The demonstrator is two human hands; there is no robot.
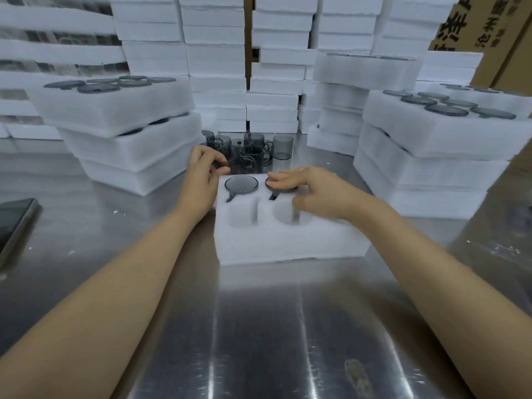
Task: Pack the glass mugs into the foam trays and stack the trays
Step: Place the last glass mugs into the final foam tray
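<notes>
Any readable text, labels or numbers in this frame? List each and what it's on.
Top right, cardboard boxes: black printed Chinese characters, tilted, cropped and blurred; not reliably readable.
No text visible on the foam tray, glass mugs or phone.

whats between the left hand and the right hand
In the head view, a glass mug seated in the foam tray's far-left pocket lies between the left hand and right hand.

We see a steel desk [259, 326]; mid-desk sits one foam tray [288, 243]; behind it, toward the far edge, loose glass mugs [253, 152] stand clustered; a left stack [129, 156] and a right stack [426, 168] of filled trays flank them; a phone [14, 223] lies at the left edge.
</notes>
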